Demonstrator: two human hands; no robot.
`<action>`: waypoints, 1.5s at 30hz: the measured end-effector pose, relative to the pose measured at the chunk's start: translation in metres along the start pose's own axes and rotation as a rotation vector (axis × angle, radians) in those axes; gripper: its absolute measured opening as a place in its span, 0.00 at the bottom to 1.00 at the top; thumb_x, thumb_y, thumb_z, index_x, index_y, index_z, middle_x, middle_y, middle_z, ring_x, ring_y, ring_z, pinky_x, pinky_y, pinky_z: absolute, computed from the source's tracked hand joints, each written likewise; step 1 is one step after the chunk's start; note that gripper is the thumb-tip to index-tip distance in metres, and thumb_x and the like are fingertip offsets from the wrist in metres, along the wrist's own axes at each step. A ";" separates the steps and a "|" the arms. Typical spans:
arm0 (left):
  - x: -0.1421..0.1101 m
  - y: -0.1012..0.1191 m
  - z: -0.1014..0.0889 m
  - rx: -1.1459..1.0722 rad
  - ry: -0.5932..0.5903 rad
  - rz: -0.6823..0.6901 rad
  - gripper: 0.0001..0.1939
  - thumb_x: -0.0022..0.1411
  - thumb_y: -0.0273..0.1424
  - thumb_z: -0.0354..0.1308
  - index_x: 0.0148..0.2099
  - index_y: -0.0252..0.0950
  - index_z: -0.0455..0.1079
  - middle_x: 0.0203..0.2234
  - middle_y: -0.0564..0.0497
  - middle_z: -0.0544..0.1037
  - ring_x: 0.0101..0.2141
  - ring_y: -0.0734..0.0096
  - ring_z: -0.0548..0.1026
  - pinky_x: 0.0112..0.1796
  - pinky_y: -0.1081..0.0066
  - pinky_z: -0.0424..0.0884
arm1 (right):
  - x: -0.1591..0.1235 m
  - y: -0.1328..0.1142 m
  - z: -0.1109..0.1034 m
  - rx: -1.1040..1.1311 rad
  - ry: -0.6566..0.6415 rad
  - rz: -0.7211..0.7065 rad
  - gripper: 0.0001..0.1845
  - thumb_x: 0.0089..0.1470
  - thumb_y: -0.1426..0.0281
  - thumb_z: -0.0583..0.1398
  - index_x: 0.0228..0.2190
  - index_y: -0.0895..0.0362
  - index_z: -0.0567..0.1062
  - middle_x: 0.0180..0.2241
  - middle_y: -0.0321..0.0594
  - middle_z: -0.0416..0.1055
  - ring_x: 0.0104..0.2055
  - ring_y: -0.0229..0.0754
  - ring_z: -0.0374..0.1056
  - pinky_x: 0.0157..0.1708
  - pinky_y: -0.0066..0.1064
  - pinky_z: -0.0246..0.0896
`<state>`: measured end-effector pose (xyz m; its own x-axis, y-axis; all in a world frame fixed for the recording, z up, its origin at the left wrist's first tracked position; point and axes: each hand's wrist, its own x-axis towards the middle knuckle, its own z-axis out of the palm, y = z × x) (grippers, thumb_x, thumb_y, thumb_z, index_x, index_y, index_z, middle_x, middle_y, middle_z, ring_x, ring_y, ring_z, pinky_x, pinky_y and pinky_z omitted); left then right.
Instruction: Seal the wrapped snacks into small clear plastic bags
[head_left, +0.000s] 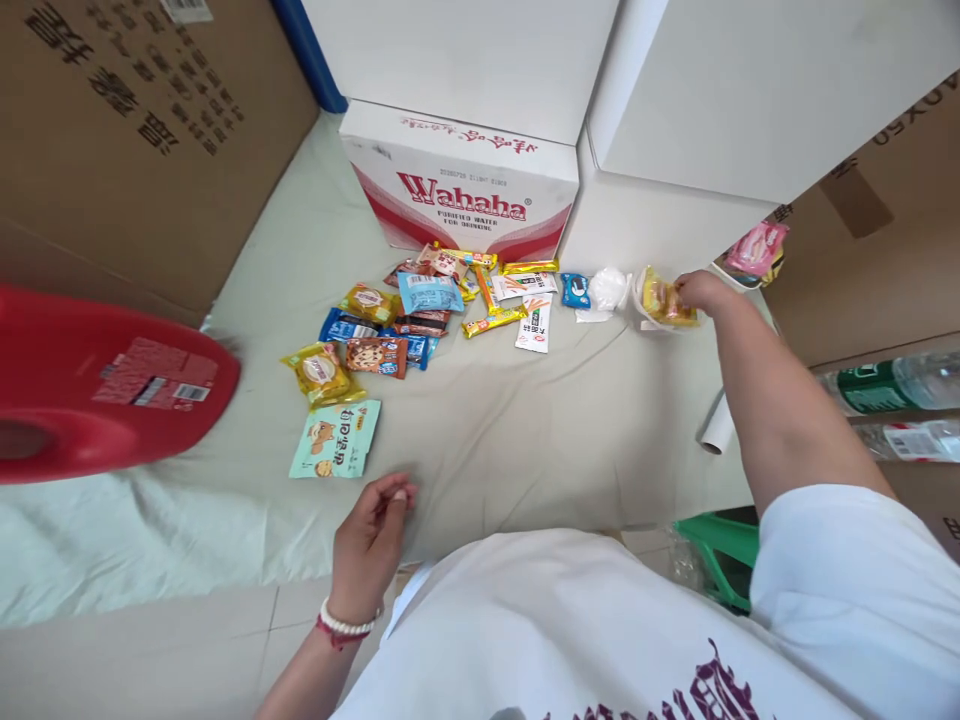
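Note:
My right hand (705, 291) reaches out to the far right, its fingers closed on a yellow snack packet (661, 298). That packet sits at the mouth of a white container (645, 320); how far inside it is I cannot tell. Beside it lie a round white wrapped item (608, 289) and a small blue packet (576, 291). My left hand (377, 530) is loosely curled at the table's front edge with nothing visible in it. Nearest to it is a light green snack bag (335, 440), with a yellow-wrapped snack (322, 375) and a brown packet (376, 356) behind.
A Wahaha carton (465, 190) stands at the back behind several yellow snack sticks (495, 320). At left are a red jug (112, 385) and a large cardboard box (135, 130). A white roll (718, 425) and water bottles (892, 388) lie at right, a pink packet (757, 249) beyond.

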<state>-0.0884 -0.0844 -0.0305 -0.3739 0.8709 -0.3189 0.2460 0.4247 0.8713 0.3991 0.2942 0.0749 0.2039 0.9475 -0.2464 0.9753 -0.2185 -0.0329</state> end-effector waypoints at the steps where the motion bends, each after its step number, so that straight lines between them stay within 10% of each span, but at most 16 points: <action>1: -0.004 -0.005 -0.006 0.038 0.065 0.018 0.24 0.65 0.51 0.56 0.51 0.37 0.72 0.40 0.46 0.81 0.39 0.61 0.80 0.44 0.62 0.76 | -0.001 -0.006 0.010 -0.027 0.030 -0.002 0.16 0.59 0.76 0.59 0.47 0.66 0.79 0.44 0.53 0.75 0.46 0.43 0.66 0.44 0.34 0.56; 6: -0.008 -0.027 -0.018 0.351 0.349 0.235 0.15 0.69 0.40 0.53 0.47 0.37 0.74 0.39 0.45 0.79 0.37 0.63 0.77 0.41 0.64 0.73 | -0.012 -0.013 0.030 -0.080 0.429 -0.041 0.19 0.65 0.75 0.51 0.47 0.64 0.79 0.54 0.63 0.67 0.59 0.52 0.52 0.49 0.46 0.46; 11: -0.002 -0.040 -0.013 0.520 0.341 0.510 0.07 0.67 0.32 0.55 0.43 0.36 0.73 0.32 0.47 0.78 0.32 0.64 0.76 0.37 0.67 0.71 | -0.024 -0.038 0.007 0.057 0.767 -0.055 0.21 0.64 0.77 0.48 0.50 0.64 0.76 0.52 0.63 0.66 0.53 0.51 0.59 0.48 0.43 0.51; 19: -0.001 -0.039 -0.009 0.573 0.381 0.632 0.05 0.65 0.26 0.55 0.41 0.37 0.72 0.29 0.48 0.78 0.32 0.63 0.75 0.36 0.67 0.70 | -0.046 -0.106 0.035 -0.277 0.228 -0.241 0.16 0.60 0.73 0.56 0.46 0.63 0.79 0.48 0.60 0.69 0.49 0.56 0.65 0.46 0.46 0.61; 29: -0.006 -0.028 -0.013 0.331 0.325 0.507 0.05 0.65 0.28 0.56 0.41 0.38 0.73 0.33 0.48 0.78 0.33 0.66 0.75 0.36 0.67 0.71 | -0.089 -0.069 0.022 0.115 0.300 -0.460 0.09 0.55 0.64 0.63 0.34 0.56 0.79 0.50 0.51 0.70 0.54 0.56 0.61 0.52 0.49 0.60; 32: -0.002 -0.004 -0.002 0.193 0.203 0.453 0.05 0.64 0.32 0.57 0.40 0.39 0.75 0.36 0.47 0.77 0.37 0.64 0.75 0.38 0.66 0.72 | -0.149 -0.067 0.034 0.595 0.185 -0.525 0.12 0.55 0.57 0.64 0.33 0.53 0.77 0.47 0.45 0.72 0.44 0.47 0.67 0.42 0.40 0.66; 37: 0.016 0.046 0.053 -0.243 -0.221 0.167 0.15 0.67 0.44 0.56 0.42 0.39 0.75 0.31 0.50 0.77 0.31 0.68 0.73 0.33 0.69 0.70 | -0.234 -0.095 0.104 1.372 -0.147 -0.106 0.19 0.51 0.51 0.68 0.33 0.52 0.72 0.23 0.30 0.62 0.21 0.34 0.53 0.18 0.25 0.48; 45: 0.022 0.079 0.118 -0.583 -0.790 -0.145 0.26 0.54 0.51 0.68 0.44 0.35 0.73 0.34 0.49 0.77 0.24 0.79 0.67 0.21 0.77 0.56 | -0.276 -0.122 0.157 1.588 -0.390 0.011 0.23 0.48 0.50 0.69 0.32 0.53 0.70 0.22 0.28 0.60 0.20 0.33 0.51 0.16 0.25 0.43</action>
<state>0.0280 -0.0028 -0.0127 0.3896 0.8251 -0.4091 -0.3122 0.5363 0.7842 0.2101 0.0230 -0.0048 -0.0632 0.8852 -0.4609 -0.1379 -0.4651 -0.8744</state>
